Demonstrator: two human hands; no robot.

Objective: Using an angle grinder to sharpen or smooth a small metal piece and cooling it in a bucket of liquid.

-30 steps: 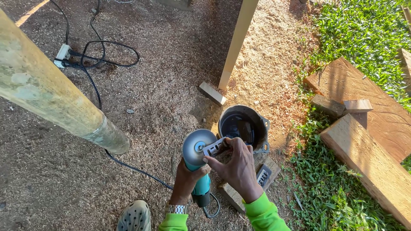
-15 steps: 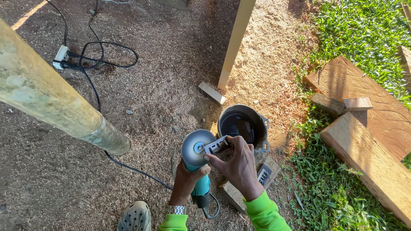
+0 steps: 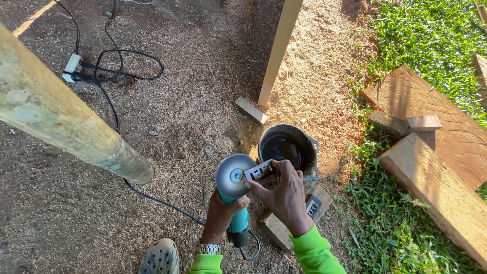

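My left hand (image 3: 221, 213) grips the teal body of an angle grinder (image 3: 237, 222), its round grey disc (image 3: 233, 175) facing up at me. My right hand (image 3: 284, 195) holds a flat metal wrench (image 3: 259, 171) with one end set on the hub at the disc's centre. The grinder's black cord (image 3: 162, 203) runs off to the left across the sawdust. A metal watch sits on my left wrist, and both sleeves are bright green.
A black bucket (image 3: 269, 139) stands just beyond my hands. A thick pale post (image 3: 61, 119) slants in at the left, a thin one (image 3: 279, 48) stands ahead. A power strip (image 3: 72, 67) lies far left. Timber planks (image 3: 436, 182) lie on grass, right. My shoe (image 3: 160, 258) shows below.
My right hand and the wrench have shifted slightly on the disc's hub. The grinder and my left hand stay where they were.
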